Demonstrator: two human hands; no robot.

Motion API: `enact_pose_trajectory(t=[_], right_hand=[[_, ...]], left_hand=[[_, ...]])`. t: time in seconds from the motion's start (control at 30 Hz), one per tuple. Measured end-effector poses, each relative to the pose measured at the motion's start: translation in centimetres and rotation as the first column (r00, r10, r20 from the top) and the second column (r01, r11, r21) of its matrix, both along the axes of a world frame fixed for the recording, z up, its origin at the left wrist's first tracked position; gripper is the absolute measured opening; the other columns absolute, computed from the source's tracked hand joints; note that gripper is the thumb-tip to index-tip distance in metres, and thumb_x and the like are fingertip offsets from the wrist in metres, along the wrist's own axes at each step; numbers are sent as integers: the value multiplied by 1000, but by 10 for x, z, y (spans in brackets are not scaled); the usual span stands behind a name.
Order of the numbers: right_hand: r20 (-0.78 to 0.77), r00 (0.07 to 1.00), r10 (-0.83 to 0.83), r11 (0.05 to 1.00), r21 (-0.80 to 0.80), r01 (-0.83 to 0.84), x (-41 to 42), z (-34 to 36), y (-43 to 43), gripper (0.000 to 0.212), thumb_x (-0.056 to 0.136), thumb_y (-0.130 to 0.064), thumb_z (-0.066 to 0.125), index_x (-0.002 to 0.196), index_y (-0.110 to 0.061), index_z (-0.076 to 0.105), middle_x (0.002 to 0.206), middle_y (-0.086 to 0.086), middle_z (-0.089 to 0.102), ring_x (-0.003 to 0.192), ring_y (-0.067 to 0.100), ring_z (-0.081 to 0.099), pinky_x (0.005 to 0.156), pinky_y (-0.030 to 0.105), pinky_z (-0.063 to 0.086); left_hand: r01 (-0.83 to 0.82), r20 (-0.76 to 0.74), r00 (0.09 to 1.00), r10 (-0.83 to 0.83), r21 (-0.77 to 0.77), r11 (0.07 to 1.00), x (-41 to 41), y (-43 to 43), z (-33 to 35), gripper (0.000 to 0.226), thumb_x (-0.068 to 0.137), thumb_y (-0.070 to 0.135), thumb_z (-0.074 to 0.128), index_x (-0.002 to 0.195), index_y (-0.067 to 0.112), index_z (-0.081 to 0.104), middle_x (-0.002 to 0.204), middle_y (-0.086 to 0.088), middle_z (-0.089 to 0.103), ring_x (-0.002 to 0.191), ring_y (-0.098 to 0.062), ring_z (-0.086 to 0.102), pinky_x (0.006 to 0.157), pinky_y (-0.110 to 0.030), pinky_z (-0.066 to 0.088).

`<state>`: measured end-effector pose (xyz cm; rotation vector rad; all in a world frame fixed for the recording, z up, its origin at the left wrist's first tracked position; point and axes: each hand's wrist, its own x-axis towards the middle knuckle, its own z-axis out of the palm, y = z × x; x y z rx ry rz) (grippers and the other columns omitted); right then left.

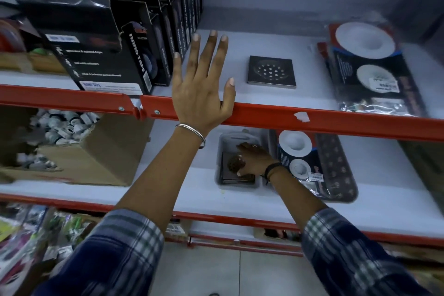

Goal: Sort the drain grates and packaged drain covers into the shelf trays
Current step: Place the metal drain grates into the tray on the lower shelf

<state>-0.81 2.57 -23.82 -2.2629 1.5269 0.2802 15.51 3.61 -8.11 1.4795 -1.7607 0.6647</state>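
Note:
My left hand is raised flat over the upper shelf, fingers spread, holding nothing. To its right a dark square drain grate lies alone on that shelf. Further right lie packaged drain covers in clear plastic. On the lower shelf my right hand reaches into a grey tray and rests its fingers on a stack of dark square grates. Beside it a dark perforated tray holds another packaged drain cover.
Black Nano Tape boxes stand in rows at the upper left. A cardboard box of small white parts sits on the lower shelf at left. Red shelf rails cross in front. Packaged goods fill the bottom left.

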Motion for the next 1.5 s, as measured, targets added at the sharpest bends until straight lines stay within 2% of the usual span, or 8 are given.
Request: enact_pose_trajectory(t=[0.1, 0.27, 0.4, 0.5, 0.57, 0.77, 1.17, 1.5], right_hand=[[198, 980, -36, 998, 49, 27, -16, 55, 30, 81, 76, -44, 69, 142, -17, 32, 148, 6, 39, 129, 24, 43, 105, 35, 39], [474, 880, 33, 997, 40, -59, -53, 169, 100, 65, 73, -56, 68, 132, -35, 47, 134, -23, 47, 116, -16, 42, 90, -3, 31], [608, 791, 69, 996, -85, -22, -66, 238, 103, 55, 72, -49, 71, 122, -32, 58, 126, -22, 58, 113, -14, 51, 94, 5, 40], [513, 855, 81, 953, -291, 85, -63, 255, 62, 56, 77, -36, 73, 128, -22, 54, 130, -7, 58, 111, -5, 54, 88, 5, 38], [353, 935, 31, 937, -335, 95, -58, 253, 24, 71, 76, -37, 74, 137, -16, 43, 142, 4, 47, 126, 18, 47, 100, 21, 36], [133, 978, -158, 986, -36, 164, -53, 231, -61, 103, 73, -52, 71, 150, -21, 9, 158, 1, 18, 142, 23, 23, 114, 38, 20], [1, 1000, 19, 913, -408, -17, -45, 230, -69, 72, 63, -62, 72, 113, -12, 59, 111, 9, 60, 91, 23, 54, 78, 31, 46], [437, 851, 291, 879, -473, -58, -60, 277, 59, 71, 57, -53, 72, 117, -16, 61, 114, -3, 62, 105, 14, 59, 93, 29, 50]], left_hand=[[-5, 8, 1000, 5, 43, 999, -1, 2, 2, 66, 87, 42, 37, 148, 20, 26, 155, -3, 30, 145, -25, 24, 116, -52, 17], [4, 4, 1000, -4, 85, 996, -1, 7, 3, 67, 86, 39, 40, 148, 21, 24, 156, -2, 27, 146, -22, 21, 117, -52, 16], [13, -3, 1000, -13, 129, 992, -2, 9, 6, 68, 85, 39, 40, 148, 22, 23, 157, -1, 26, 146, -21, 20, 117, -53, 17], [18, 0, 1000, -19, 146, 989, -2, 11, 9, 66, 85, 39, 39, 147, 21, 26, 156, -2, 29, 145, -22, 22, 115, -54, 20], [24, -3, 1000, -24, 150, 988, -2, 11, 10, 66, 84, 39, 40, 147, 20, 28, 154, -2, 32, 144, -22, 24, 114, -54, 21], [30, -3, 1000, -30, 125, 992, -1, 7, 7, 68, 82, 41, 39, 147, 21, 28, 154, -2, 32, 145, -23, 24, 114, -53, 19], [32, -4, 999, -32, 111, 993, -1, 8, 7, 68, 81, 40, 42, 145, 21, 31, 152, -2, 36, 144, -23, 27, 114, -53, 22], [53, -1, 999, -53, 143, 988, -1, 10, 9, 63, 86, 41, 37, 145, 21, 31, 152, -2, 37, 144, -24, 26, 113, -54, 23]])
